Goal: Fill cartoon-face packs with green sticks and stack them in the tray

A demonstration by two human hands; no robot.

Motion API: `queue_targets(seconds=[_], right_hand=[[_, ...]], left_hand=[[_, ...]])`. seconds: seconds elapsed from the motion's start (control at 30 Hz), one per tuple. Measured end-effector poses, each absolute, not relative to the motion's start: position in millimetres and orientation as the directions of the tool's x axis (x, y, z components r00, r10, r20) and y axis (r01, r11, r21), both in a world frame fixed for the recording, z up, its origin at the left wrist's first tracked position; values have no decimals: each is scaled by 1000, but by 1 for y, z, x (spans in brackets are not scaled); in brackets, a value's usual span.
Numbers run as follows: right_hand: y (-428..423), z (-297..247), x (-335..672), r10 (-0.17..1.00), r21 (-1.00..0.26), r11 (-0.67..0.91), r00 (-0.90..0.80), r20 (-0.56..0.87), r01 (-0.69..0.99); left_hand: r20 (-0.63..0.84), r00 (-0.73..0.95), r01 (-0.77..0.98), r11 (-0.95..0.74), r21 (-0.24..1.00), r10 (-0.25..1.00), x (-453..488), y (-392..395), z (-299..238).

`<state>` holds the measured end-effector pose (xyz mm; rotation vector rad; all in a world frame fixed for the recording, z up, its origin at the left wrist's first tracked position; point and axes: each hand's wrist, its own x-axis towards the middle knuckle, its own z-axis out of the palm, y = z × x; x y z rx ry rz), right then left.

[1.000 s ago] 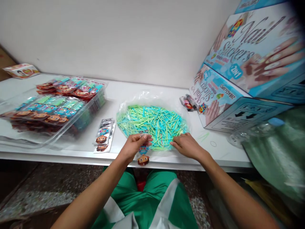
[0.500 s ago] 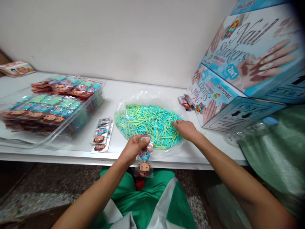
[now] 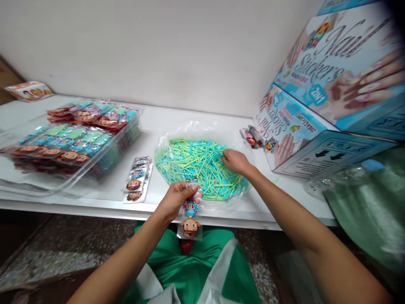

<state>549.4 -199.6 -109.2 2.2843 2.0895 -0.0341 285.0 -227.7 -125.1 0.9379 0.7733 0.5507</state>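
Note:
My left hand (image 3: 181, 196) is closed on the upper end of a clear packet (image 3: 190, 227) printed with a cartoon face. The packet hangs down over the table's front edge. My right hand (image 3: 236, 161) reaches into the heap of thin green and blue sticks (image 3: 199, 166), its fingers bent together among them at the right side. Whatever those fingers pinch is hidden. The sticks lie in an opened clear plastic bag (image 3: 164, 139). Left of the bag, a few more cartoon packets (image 3: 136, 181) lie overlapping on the white table (image 3: 164, 110).
A clear plastic tray (image 3: 71, 180) full of filled packets stands on the left. Blue Nail Stickers boxes (image 3: 294, 126) are stacked on the right, with small packets (image 3: 252, 137) beside them. A plastic bottle (image 3: 344, 175) lies near a green sack (image 3: 363, 219).
My right hand has shifted left and slightly up across the heap of sticks. My left hand still holds the packet in nearly the same place. The view has turned slightly.

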Motion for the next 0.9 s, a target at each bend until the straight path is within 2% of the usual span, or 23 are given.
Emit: queue_targets(seconds=[0.17, 0.3, 0.43, 0.53, 0.67, 0.73, 0.83, 0.9], right_hand=[[-185, -100, 552, 992, -243, -118, 124, 11, 963], [-185, -106, 552, 976, -496, -146, 206, 67, 856], [-188, -117, 546, 949, -784, -120, 303, 90, 609], [-191, -123, 537, 935, -933, -43, 343, 89, 359], [-199, -126, 519, 932, -993, 55, 351, 87, 100], [-206, -125, 510, 941, -988, 102, 333, 60, -112], [-219, -127, 494, 966, -832, 127, 259, -20, -541], [-227, -130, 483, 979, -733, 83, 192, -66, -675]], left_hand=[[-349, 602, -100, 501, 859, 719, 281, -225, -127], [-341, 612, -108, 503, 858, 714, 284, -227, -127], [-331, 615, -118, 499, 858, 715, 285, -227, -127], [-328, 612, -120, 495, 860, 719, 285, -228, -126], [-295, 642, -139, 485, 863, 708, 293, -230, -127], [-252, 681, -158, 474, 866, 687, 302, -230, -130], [-153, 728, -221, 441, 870, 669, 322, -225, -136], [-88, 711, -296, 411, 862, 697, 335, -219, -141]])
